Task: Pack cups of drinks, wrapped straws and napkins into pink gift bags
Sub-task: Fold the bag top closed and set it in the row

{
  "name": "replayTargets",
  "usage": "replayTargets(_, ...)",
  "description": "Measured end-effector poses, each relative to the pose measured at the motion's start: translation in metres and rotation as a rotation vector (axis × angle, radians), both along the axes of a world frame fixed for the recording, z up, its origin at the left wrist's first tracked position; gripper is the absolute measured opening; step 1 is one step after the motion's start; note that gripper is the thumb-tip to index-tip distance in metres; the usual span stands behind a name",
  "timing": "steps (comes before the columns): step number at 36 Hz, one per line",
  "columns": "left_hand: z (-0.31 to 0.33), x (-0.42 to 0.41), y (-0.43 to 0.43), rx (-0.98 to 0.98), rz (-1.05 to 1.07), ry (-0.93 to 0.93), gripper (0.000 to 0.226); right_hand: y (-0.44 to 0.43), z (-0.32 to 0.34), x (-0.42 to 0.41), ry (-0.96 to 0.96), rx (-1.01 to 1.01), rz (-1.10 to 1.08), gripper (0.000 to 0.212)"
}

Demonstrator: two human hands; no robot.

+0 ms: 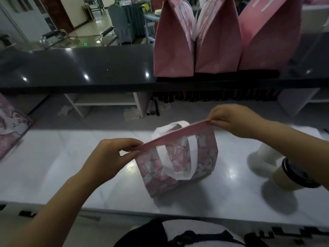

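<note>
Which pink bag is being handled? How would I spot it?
On the white lower counter, below the dark ledge, stands a patterned pink gift bag. Unlike the three plain-sided bags on the ledge, its closed top is pinched by the left hand and right hand.

No legible text anywhere; small round marks (172, 70) on the pink bags (170, 47) unreadable.

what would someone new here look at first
The pink bag stands mid-frame on the white counter, its top edge pinched flat between the left hand and the right hand. Three more bags stand in a row on the dark ledge at upper right. A dark-lidded cup sits at the right, under the right forearm.
</note>
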State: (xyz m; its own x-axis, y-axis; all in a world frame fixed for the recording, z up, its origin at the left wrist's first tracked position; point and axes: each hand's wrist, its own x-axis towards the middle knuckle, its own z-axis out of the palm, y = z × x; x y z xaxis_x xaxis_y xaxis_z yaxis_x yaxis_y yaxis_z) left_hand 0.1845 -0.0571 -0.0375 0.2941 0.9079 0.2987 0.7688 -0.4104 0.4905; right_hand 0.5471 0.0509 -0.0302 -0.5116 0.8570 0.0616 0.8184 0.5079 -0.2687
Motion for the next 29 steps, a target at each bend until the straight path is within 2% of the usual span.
replayTargets(7, -0.02, 0.039, -0.036, 0.072, 0.039, -0.29, 0.032, 0.031, -0.02, -0.04, 0.276, 0.048, -0.154, 0.025)
replayTargets(10, -0.031, 0.054, -0.047, 0.053, 0.02, -0.368, 0.033, 0.029, -0.028, -0.058, 0.451, -0.077, -0.141, 0.031)
replayTargets(14, -0.045, 0.058, -0.061, -0.075, 0.011, -0.444, 0.039, 0.009, -0.046, -0.069, 0.732, -0.235, -0.122, 0.043)
replayTargets(18, -0.064, 0.044, -0.066, -0.077, 0.225, -0.615, 0.017, -0.024, -0.081, -0.062, 0.996, -0.274, -0.266, 0.039)
replayTargets(20, -0.078, 0.034, -0.064, -0.146, 0.389, -0.754, 0.015, -0.042, -0.104, -0.054, 1.118, -0.32, -0.389, 0.036)
replayTargets(23, -0.1, 0.023, -0.06, -0.423, 0.462, -0.863, 0.033, -0.069, -0.135, -0.052, 1.239, -0.504, -0.554, 0.033)
replayTargets(26, -0.123, 0.028, -0.055, -0.781, 0.239, -0.721, 0.09, -0.091, -0.153, -0.062, 1.318, -0.684, -0.562, 0.035)
replayTargets(27, -0.127, 0.035, -0.053, -0.855, 0.151, -0.714, 0.1, -0.096, -0.155, -0.067, 1.35, -0.724, -0.551, 0.033)
replayTargets(29, -0.131, 0.05, -0.046, -0.906, 0.096, -0.858, 0.099, -0.101, -0.155, -0.076, 1.424, -0.797, -0.555, 0.034)
